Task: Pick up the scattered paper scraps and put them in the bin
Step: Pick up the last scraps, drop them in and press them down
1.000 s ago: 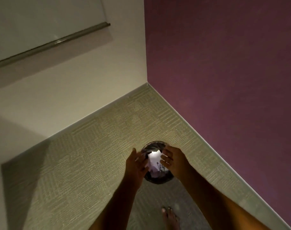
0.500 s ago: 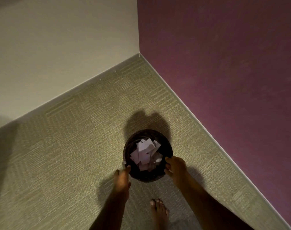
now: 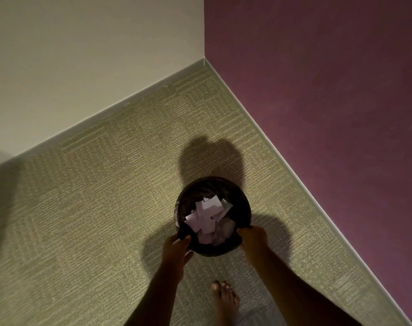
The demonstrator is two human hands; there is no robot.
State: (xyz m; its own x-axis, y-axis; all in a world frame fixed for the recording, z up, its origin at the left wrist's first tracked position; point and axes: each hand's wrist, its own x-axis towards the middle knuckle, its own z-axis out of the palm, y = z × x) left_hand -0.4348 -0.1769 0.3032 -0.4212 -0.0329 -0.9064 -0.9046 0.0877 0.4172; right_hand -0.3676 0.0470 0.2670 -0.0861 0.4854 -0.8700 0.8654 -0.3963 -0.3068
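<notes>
Bin (image 3: pixel 244 208) holding white paper scraps (image 3: pixel 207 217); our left hand (image 3: pixel 176 249) and right hand (image 3: pixel 253 238) each grip its near rim, scraps lying between them.

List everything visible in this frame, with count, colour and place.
bin: one, dark, round, on the carpet near the room corner
paper scraps: a heap, exact count unclear, white, inside the bin
carpet: one, olive-beige, covers the floor
cream wall: one, left of the corner
purple wall: one, right of the corner
bare foot: one, on the carpet, nearer the camera than the bin
left hand: one, grips the bin's near-left rim
right hand: one, grips the bin's near-right rim
</notes>
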